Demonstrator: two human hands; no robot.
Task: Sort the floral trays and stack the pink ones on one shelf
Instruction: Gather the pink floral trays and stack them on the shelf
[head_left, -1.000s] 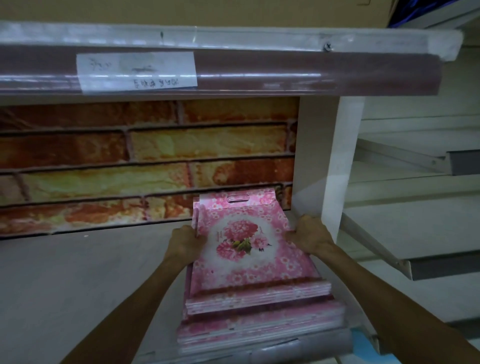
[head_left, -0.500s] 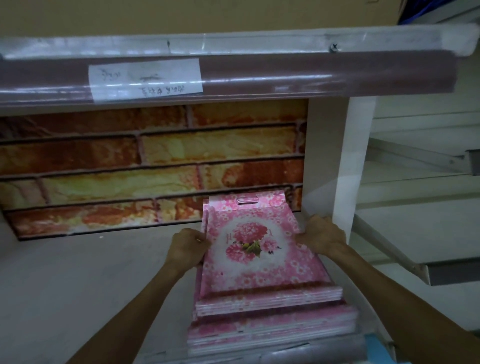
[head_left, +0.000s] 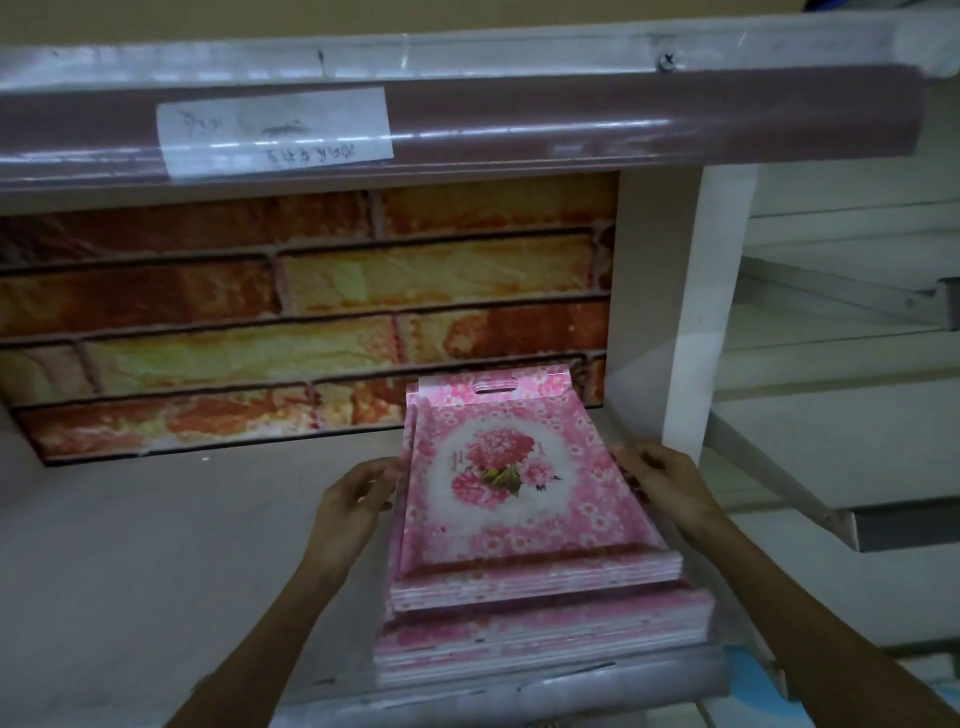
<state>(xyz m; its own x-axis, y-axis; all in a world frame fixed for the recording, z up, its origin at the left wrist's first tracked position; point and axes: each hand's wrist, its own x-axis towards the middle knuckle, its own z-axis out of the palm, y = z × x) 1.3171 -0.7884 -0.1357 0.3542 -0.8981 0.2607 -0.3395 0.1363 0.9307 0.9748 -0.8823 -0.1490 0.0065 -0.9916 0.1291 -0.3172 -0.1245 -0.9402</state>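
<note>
Pink floral trays are stacked at the right end of the shelf, just beside the white upright and in front of the brick-patterned backing. A grip on the top tray's sides, seen half a second earlier, has been loosened: the left hand is now held with fingers relaxed, just beside or barely touching the left edge, and the right hand likewise at the right edge. The top tray is judged to be released onto the pile, so this placement is taken as complete. Whether more trays remain to be sorted cannot be told.
</note>
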